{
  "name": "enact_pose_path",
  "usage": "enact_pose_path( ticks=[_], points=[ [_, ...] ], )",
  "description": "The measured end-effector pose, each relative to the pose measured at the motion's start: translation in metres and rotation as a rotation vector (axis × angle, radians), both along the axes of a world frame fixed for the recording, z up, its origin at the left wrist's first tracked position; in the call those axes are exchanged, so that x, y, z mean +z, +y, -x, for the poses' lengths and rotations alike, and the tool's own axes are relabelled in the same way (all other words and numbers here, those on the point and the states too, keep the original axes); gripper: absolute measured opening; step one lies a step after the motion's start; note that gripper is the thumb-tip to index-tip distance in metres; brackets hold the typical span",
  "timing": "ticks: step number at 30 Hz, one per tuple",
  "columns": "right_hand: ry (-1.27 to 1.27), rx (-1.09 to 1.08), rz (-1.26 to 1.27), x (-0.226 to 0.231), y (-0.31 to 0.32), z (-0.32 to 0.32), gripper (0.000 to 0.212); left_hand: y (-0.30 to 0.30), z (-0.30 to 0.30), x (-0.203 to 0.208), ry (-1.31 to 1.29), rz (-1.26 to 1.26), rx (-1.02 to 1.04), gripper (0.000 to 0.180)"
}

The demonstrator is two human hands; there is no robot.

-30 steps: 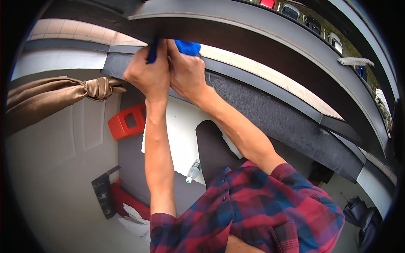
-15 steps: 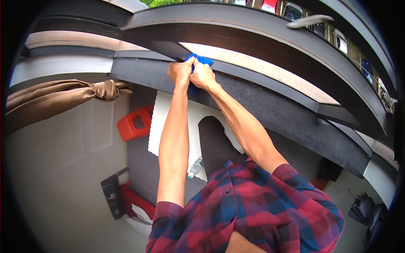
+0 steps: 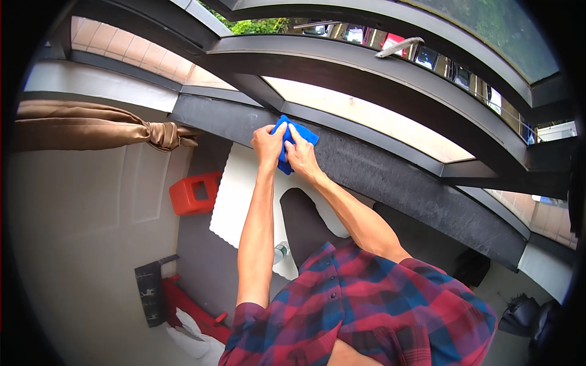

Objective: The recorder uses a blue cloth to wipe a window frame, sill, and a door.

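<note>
Both of my hands are closed on a blue cloth (image 3: 308, 135) at the dark stone window sill (image 3: 378, 155). My left hand (image 3: 267, 146) pinches the cloth's left side, fingers bent. Beside it, my right hand (image 3: 301, 157) grips the middle, thumb and fingertips close to the left hand's. One corner of the cloth spreads to the right over the sill, and another part hangs toward the sill's near edge. Just beyond is the grey metal window frame (image 3: 268, 94), near a joint with an upright bar.
A knotted brown curtain (image 3: 91, 128) hangs at left. Below are a red plastic container (image 3: 181, 196), a white scallop-edged surface (image 3: 235, 201) and a clear bottle (image 3: 280, 251) partly behind my left arm. A grey strip-shaped object (image 3: 400, 47) lies on a frame bar; parked cars show outside.
My hands and the blue cloth have come nearer, from the window frame's corner onto the sill. More of the cloth shows now. The view has shifted, showing more window above.
</note>
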State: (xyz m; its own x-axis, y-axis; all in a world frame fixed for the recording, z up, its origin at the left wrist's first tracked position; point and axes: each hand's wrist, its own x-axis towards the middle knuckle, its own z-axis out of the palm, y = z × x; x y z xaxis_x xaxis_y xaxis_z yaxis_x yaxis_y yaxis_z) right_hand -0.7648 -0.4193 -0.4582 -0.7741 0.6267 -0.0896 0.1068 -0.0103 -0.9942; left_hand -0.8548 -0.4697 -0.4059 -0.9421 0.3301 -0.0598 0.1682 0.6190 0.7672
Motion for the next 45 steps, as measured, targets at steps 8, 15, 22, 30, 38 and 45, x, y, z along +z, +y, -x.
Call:
enact_pose_path(
  ticks=[8, 15, 22, 30, 38, 45],
  points=[
    [-0.01, 0.055, -0.053, -0.018, 0.02, 0.062, 0.075, 0.027, 0.049, -0.025, 0.192, -0.011, -0.029, 0.033],
    [0.002, 0.032, 0.267, -0.019, 0.003, 0.079, 0.087, 0.018, 0.068, -0.014, 0.293, 0.258, -0.194, 0.044],
    [0.432, -0.031, 0.002, 0.037, 0.011, 0.092, 0.073, 0.027, 0.057, 0.055, 0.635, 0.002, -0.035, 0.039],
    [-0.003, 0.026, 0.128, -0.008, 0.025, 0.077, 0.072, 0.028, 0.067, -0.034, 0.516, 0.065, -0.118, 0.034],
    [0.427, -0.144, -0.057, 0.055, 0.017, 0.098, 0.063, 0.03, 0.063, 0.069, 0.742, 0.044, -0.02, 0.037],
    [0.449, -0.001, -0.057, 0.133, 0.036, 0.079, 0.063, 0.033, 0.042, 0.13, 0.848, -0.131, 0.143, 0.032]
  ],
)
